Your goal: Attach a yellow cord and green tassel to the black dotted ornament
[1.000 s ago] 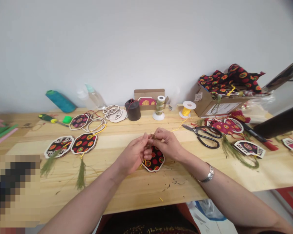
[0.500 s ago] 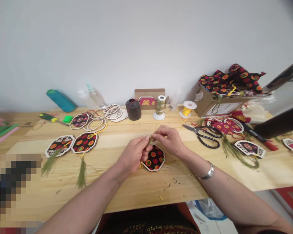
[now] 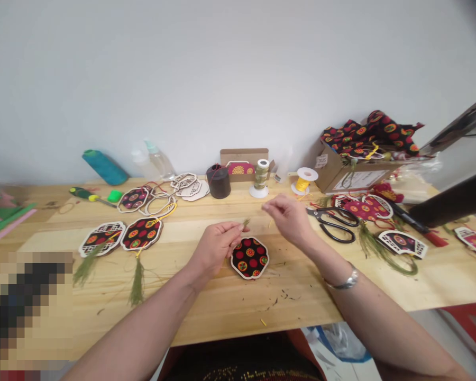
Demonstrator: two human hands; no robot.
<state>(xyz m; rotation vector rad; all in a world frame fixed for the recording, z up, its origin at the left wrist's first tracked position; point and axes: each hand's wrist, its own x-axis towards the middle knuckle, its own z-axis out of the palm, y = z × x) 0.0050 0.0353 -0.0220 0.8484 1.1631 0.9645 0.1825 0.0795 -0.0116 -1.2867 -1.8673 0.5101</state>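
My left hand (image 3: 217, 244) is closed in a pinch around a small bundle of green thread (image 3: 246, 223), whose frayed end sticks up past the fingertips. Just below it, an ornament (image 3: 249, 257) with black, red-patterned fabric and a pale scalloped rim lies flat on the table, partly behind my left fingers. My right hand (image 3: 287, 219) is raised to the right of the bundle and apart from it. Its thumb and fingertips are pressed together; whatever they hold, if anything, is too small to make out. Black-handled scissors (image 3: 335, 225) lie right of that hand.
Finished ornaments with green tassels (image 3: 137, 283) lie at left. Along the wall stand a black thread spool (image 3: 218, 181), a green thread spool (image 3: 261, 177), a yellow cord spool (image 3: 302, 182) and a cardboard box (image 3: 349, 177) of fabric. A black pole (image 3: 456, 198) slants in at right.
My right hand has come away from the left, moving right and slightly up. My left hand keeps its pinch on the green thread. The view has shifted slightly.
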